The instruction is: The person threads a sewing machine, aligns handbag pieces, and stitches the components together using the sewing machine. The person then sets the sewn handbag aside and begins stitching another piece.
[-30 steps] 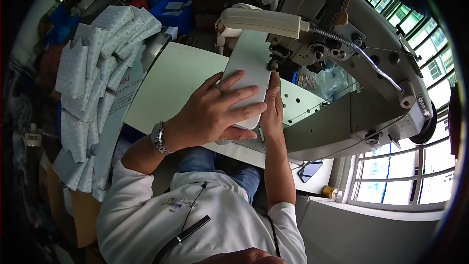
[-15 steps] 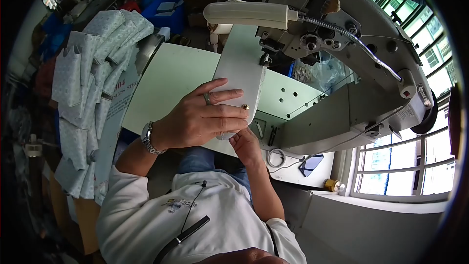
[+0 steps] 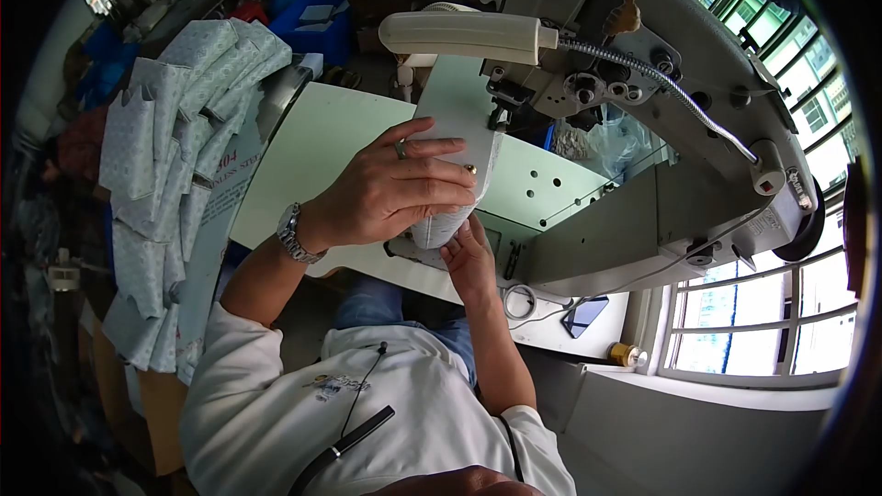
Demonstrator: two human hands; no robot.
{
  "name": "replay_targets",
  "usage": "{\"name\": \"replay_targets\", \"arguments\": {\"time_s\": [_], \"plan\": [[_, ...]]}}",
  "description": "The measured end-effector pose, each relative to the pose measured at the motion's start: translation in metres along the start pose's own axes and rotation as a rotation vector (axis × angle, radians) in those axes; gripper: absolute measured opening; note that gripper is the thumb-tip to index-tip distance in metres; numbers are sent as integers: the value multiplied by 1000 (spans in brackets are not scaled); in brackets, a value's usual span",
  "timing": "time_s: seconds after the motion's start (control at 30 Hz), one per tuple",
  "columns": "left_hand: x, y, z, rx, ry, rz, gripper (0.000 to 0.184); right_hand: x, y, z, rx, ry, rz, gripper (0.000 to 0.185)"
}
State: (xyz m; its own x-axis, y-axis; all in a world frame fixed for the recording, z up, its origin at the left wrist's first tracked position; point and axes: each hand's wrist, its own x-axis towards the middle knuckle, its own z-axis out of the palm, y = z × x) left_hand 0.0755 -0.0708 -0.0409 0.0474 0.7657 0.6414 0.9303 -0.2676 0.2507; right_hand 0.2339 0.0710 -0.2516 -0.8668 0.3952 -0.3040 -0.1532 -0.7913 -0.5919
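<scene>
A pale grey-white patterned fabric piece (image 3: 444, 223) lies along the long narrow arm of a sewing machine (image 3: 588, 83), below the needle area. My left hand (image 3: 395, 184), with a ring and a metal watch, rests on top of it with fingers stretched and slightly apart. Beside those fingertips shows a small brass-coloured knob (image 3: 471, 169); I cannot tell what it is fixed to. At the near right edge of the piece, my right hand (image 3: 469, 262) pinches it between thumb and fingers. The piece's underside is hidden.
A stack of similar patterned fabric pieces (image 3: 152, 193) stands to the left. A white lamp (image 3: 459, 34) on a bendable neck juts over the work. On the right lie a phone (image 3: 585, 316) and a brass-coloured spool (image 3: 627, 354) near the window.
Both hands have moved away from my body along the machine arm, and the brass-coloured knob with them. More of the near patterned end of the fabric piece now shows.
</scene>
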Motion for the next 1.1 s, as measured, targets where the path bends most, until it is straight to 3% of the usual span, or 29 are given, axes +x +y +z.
{"name": "replay_targets", "arguments": {"time_s": [0.07,0.13,0.23,0.6,0.7,0.8,0.87,1.1], "plan": [[3,-4,1,4,3,1,34,6,-1,-2,2,8,-15,70],[7,-7,2,9,39,-1,22,11,-1,-2,-1,18,-20,71],[8,-17,7,21,58,4,32,19,-3,-4,0,28,-29,73],[22,-43,15,42,106,12,30,36,-14,0,-3,54,-54,76],[25,-49,22,83,132,12,29,38,-15,1,-65,91,-53,62],[27,-49,30,115,189,-6,27,42,-15,-2,-8,54,-55,74],[27,-44,33,138,220,-21,25,36,-16,7,-36,116,-65,60],[23,-33,46,195,309,-72,24,30,-25,1,-59,95,-123,55]]}}
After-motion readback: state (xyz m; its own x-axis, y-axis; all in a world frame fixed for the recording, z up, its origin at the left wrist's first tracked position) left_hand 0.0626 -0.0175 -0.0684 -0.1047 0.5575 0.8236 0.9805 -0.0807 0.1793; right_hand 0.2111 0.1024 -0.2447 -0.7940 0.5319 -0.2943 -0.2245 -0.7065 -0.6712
